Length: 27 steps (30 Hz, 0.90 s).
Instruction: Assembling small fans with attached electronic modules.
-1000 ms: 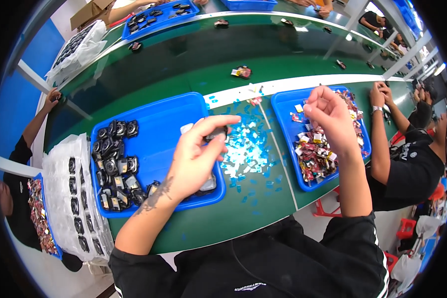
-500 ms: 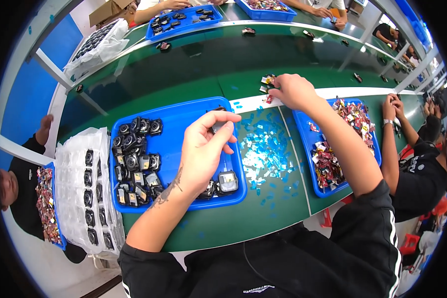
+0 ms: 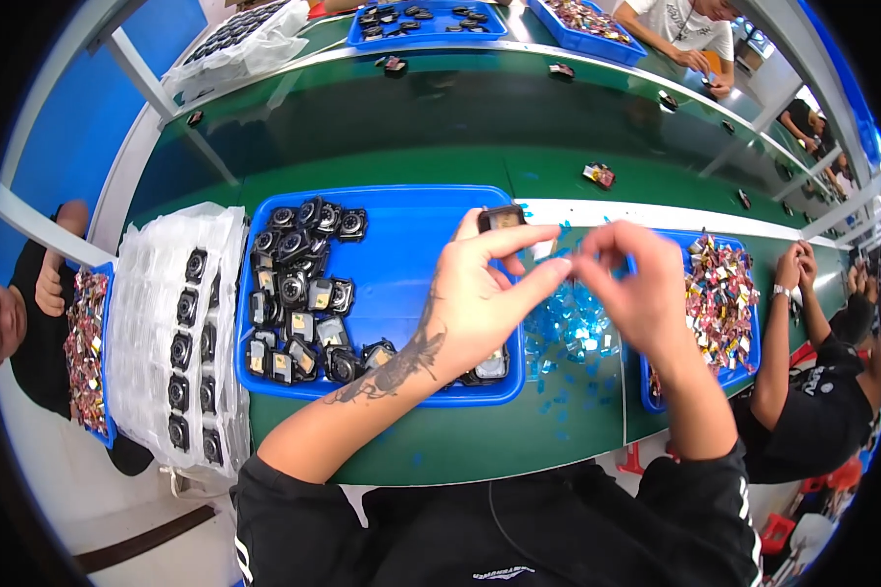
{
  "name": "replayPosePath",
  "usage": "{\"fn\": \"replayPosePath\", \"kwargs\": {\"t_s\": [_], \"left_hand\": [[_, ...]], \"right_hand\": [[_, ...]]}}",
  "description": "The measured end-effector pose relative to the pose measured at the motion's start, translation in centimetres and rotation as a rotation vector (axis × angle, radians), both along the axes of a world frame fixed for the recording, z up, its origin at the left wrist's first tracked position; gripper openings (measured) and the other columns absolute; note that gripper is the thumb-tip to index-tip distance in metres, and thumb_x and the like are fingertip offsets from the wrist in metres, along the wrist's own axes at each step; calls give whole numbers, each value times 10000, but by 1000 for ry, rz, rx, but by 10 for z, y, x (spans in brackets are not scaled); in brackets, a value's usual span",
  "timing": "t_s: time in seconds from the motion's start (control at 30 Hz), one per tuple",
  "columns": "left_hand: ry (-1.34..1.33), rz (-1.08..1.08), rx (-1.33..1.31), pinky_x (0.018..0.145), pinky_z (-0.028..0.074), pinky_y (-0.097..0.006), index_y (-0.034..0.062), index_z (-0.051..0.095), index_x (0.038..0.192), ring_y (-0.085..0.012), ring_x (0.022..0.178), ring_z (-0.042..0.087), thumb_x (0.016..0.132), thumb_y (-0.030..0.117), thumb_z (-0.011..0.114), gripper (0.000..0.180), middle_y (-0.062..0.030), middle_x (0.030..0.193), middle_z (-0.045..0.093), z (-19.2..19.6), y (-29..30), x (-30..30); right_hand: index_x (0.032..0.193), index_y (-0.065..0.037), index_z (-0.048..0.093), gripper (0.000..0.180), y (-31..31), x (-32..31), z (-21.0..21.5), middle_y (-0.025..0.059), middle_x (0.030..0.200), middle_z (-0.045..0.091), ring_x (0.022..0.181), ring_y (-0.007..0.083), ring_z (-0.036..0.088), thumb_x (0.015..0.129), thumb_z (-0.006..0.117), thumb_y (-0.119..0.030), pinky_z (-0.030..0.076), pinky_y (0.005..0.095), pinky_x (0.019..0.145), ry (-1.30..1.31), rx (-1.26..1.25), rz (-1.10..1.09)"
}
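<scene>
My left hand is closed around a black watch case above the right part of a blue tray. A small whitish piece shows near its index finger and thumb. My right hand, slightly blurred, has its fingers curled toward the thumb close to the left fingertips; what lies between them cannot be made out. Below both hands, small blue film pieces are scattered on the green table. Several black watch cases fill the left part of the blue tray.
On the right stands a blue tray of small red and yellow parts. White plastic trays with watch cases are stacked at left. Small assemblies lie on the green conveyor beyond. Co-workers sit across, left and right.
My right hand has come back from small parts at the conveyor's edge to my left hand. My left hand has tilted, showing the watch case more clearly. The view has shifted.
</scene>
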<state>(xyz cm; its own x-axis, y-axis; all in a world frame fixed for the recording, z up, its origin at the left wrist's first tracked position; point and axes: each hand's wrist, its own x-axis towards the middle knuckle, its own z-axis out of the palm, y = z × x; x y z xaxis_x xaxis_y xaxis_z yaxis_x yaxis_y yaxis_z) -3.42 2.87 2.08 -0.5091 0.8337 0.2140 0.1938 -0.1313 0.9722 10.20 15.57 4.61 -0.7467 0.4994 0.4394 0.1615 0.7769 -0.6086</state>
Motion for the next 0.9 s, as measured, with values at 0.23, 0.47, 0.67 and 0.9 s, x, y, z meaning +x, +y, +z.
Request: {"fn": "replayPosePath", "kwargs": {"t_s": [0.23, 0.47, 0.67, 0.9], "left_hand": [[71, -201, -82, 739, 469, -279, 1, 755, 926, -117, 824, 561, 810, 104, 762, 155, -88, 828, 684, 16, -8, 8], [-31, -182, -76, 700, 478, -249, 21, 752, 921, -114, 768, 554, 780, 138, 772, 184, -69, 878, 629, -1, -5, 12], [170, -168, 7, 771, 498, -280, 22, 743, 866, -178, 887, 601, 758, 42, 782, 117, -94, 943, 645, 3, -7, 23], [324, -281, 80, 774, 512, -314, 21, 720, 927, -234, 931, 645, 804, 75, 744, 137, -132, 1040, 602, 2, -8, 20]], "right_hand": [[772, -14, 587, 227, -23, 24, -2, 67, 730, 640, 624, 143, 626, 706, 803, 11, 509, 251, 582, 72, -217, 3], [917, -13, 630, 244, -20, 41, 7, 57, 836, 644, 704, 130, 625, 735, 793, -19, 496, 226, 633, -43, -263, 191], [915, 24, 607, 68, -11, 48, 5, -2, 802, 602, 715, 20, 540, 902, 646, -30, 446, 177, 624, 57, -704, 173], [899, -1, 585, 136, -9, 48, 1, -32, 770, 550, 649, 13, 438, 968, 585, -119, 365, 193, 565, -66, -963, 257]]}}
